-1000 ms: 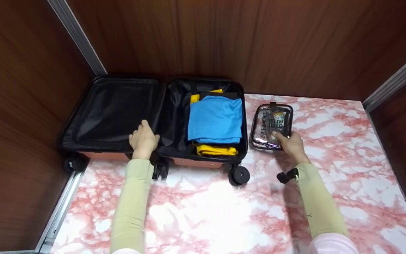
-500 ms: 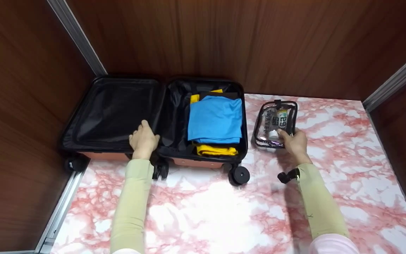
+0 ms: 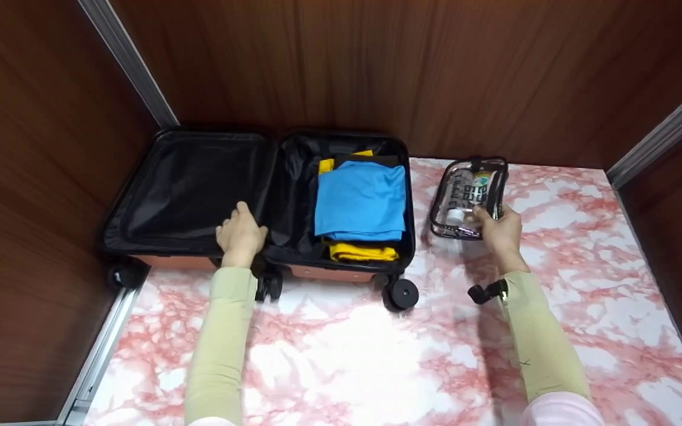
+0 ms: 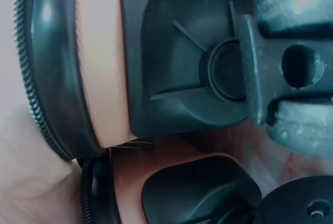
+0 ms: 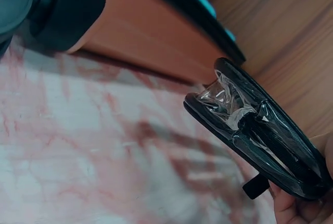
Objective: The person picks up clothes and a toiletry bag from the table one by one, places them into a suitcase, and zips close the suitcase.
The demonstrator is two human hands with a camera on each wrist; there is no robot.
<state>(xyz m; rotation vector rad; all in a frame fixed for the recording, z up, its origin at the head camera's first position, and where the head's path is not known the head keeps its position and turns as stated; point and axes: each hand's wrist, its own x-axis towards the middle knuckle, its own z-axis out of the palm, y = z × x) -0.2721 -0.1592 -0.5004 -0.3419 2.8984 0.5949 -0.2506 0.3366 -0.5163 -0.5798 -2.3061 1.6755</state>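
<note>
Both arms reach forward; left arm in a pale yellow-green fabric sleeve, near straight; bare left hand back uppermost, thumb angled inward, finger curl unclear; right arm likewise sleeved, slanting inward; bare right hand pinching, thumb on top.

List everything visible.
suitcase: one, coral and black, left
folded cloth: one, blue, suitcase's right half
other cloths: uncertain, yellow and dark, at its ends
travel pouch: one, clear, beside suitcase
containers: two visible, partly white, inside pouch
castors: several, black, suitcase's near side
marbled surface: one, pink and white, underneath
walls: three, brown, left, back, right
metal strips: several, grey, corners
wrist device: one, black, right
sleeves: two, pale green, forearms
left hand: one, on suitcase
right hand: one, holding pouch
</note>
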